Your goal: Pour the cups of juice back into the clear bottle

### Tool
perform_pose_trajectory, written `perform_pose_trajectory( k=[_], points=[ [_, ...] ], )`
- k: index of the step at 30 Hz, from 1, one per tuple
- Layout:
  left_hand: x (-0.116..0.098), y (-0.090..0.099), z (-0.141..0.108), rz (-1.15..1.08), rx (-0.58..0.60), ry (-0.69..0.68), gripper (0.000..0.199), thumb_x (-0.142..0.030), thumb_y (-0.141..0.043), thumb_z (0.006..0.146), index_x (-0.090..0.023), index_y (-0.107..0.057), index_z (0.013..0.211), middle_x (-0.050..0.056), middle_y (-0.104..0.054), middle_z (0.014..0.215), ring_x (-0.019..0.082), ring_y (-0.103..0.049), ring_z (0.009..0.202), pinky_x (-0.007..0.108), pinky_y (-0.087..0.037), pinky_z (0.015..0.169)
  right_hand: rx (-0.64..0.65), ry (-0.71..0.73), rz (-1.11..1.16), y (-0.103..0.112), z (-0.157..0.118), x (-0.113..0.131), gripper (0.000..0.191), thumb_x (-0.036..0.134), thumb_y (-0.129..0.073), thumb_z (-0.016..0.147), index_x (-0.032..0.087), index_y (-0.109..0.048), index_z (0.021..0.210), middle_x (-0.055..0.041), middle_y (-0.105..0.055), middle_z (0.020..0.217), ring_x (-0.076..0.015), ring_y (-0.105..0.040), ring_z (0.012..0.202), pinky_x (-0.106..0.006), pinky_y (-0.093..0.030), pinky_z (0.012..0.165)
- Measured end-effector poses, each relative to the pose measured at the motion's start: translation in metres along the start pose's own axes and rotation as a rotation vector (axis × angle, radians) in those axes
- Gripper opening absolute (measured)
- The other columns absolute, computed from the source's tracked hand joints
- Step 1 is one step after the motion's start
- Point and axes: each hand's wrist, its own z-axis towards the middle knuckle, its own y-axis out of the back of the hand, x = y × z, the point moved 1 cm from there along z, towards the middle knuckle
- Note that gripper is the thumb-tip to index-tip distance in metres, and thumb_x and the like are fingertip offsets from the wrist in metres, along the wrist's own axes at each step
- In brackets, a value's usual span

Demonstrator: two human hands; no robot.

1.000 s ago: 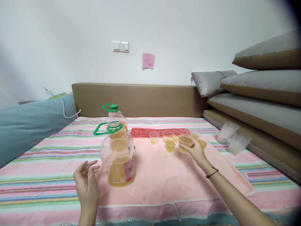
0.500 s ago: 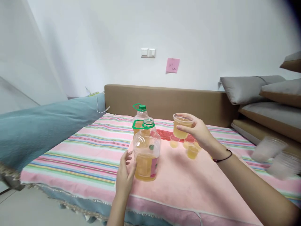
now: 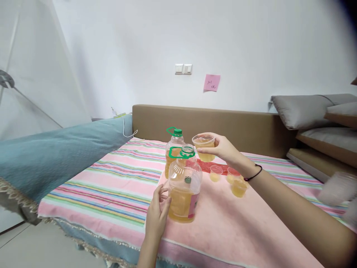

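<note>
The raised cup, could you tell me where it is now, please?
In the head view, the raised cup is in the right hand, near centre, just right of the neck of the open bottle.

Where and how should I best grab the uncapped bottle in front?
I'd hook your left hand around the green loop handle, coming from the left: the loop juts that way from the neck of the bottle, and that hand is beside the body. The bottle stands upright and open, so keep it level.
</note>
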Motion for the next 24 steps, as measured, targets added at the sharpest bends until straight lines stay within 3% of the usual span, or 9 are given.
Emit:
perform_pose_trajectory(
  k=[6, 24],
  points=[
    [-0.005, -0.001, -0.001, 0.023, -0.012, -0.003, 0.049, -0.051, -0.044, 0.094, -0.021, -0.044, 0.133, 0.012, -0.064, 0.123, 0.023, -0.064, 0.100, 0.043, -0.049, 0.092, 0.068, -0.022, -0.018, -0.001, 0.002, 0.002, 0.051, 0.032, -0.086, 0.064, 0.022, -0.068, 0.111, -0.0073, -0.075, 0.110, -0.0240, -0.071, 0.099, -0.042, -0.057, 0.089],
    [-0.002, -0.002, -0.003, 0.063, -0.009, -0.024, 0.050, -0.050, -0.048, 0.093, -0.023, -0.043, 0.134, 0.011, -0.063, 0.122, 0.023, -0.062, 0.100, 0.041, -0.049, 0.089, 0.108, -0.002, -0.132, 0.007, 0.012, 0.001, 0.048, 0.034, -0.088, 0.061, 0.026, -0.072, 0.106, -0.0047, -0.076, 0.102, -0.0255, -0.071, 0.094, -0.040, -0.059, 0.079]
  ],
)
